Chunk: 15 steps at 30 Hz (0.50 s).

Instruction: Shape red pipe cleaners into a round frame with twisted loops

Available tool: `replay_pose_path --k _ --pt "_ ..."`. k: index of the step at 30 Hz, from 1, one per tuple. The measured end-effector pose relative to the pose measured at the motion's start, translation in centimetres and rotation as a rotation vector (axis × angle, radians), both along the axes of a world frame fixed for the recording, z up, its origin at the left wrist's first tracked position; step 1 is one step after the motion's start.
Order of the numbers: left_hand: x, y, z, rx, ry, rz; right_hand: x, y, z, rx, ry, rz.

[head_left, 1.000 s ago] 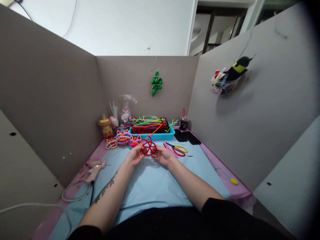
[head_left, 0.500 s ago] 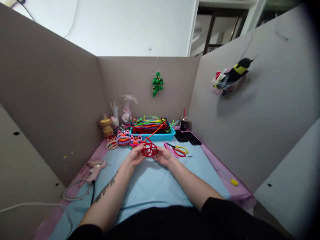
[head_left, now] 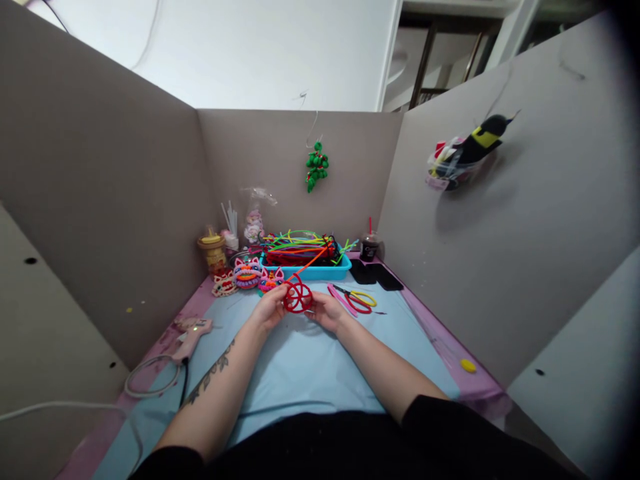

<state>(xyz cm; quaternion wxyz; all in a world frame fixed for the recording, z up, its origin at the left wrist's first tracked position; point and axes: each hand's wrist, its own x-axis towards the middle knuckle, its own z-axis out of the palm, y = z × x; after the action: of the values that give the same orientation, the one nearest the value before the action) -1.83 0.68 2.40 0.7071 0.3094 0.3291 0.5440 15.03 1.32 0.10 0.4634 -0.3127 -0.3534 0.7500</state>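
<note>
Two hands [head_left: 271, 309] [head_left: 327, 312], one red wheel [head_left: 298, 298]
Three animal heads [head_left: 225, 284] [head_left: 247, 273] [head_left: 271, 279], two black slabs [head_left: 362, 272] [head_left: 387, 277], one tray [head_left: 320, 274], one glue gun [head_left: 193, 339].

This was a craft workspace: grey partitions [head_left: 260, 167] enclosed a tabletop [head_left: 380, 353], with a glue gun [head_left: 191, 340] lower left and scissors [head_left: 349, 294] near centre.

Tray [head_left: 325, 273] blocks beyond hands [head_left: 271, 310], scissors [head_left: 347, 293] right; passage nearside over blue cloth [head_left: 320, 373].

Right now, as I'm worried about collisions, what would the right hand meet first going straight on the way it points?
The right hand would first press on the red wheel-shaped piece at its fingers; beyond that, probably the left hand, though depth is unclear.
</note>
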Motion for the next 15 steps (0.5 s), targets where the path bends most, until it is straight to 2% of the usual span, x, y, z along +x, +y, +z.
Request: replay_pose_path --k 3,5,6,10,15 --pt "-0.05 0.17 -0.16 0.082 0.093 0.033 0.01 0.23 0.0 0.14 -0.167 -0.19" --pt "-0.09 0.25 -0.26 0.107 0.144 0.052 0.11 0.24 0.11 0.291 -0.275 -0.34" --pt "-0.09 0.25 -0.29 0.117 0.165 0.056 0.17 0.18 0.17 0.378 -0.315 -0.372" --pt "0.2 0.02 -0.32 0.167 0.23 0.065 0.16 -0.2 0.17 0.645 -0.452 -0.321" --pt "0.53 -0.14 -0.45 0.194 0.228 0.052 -0.25 -0.32 -0.15 0.784 -0.63 -0.361"
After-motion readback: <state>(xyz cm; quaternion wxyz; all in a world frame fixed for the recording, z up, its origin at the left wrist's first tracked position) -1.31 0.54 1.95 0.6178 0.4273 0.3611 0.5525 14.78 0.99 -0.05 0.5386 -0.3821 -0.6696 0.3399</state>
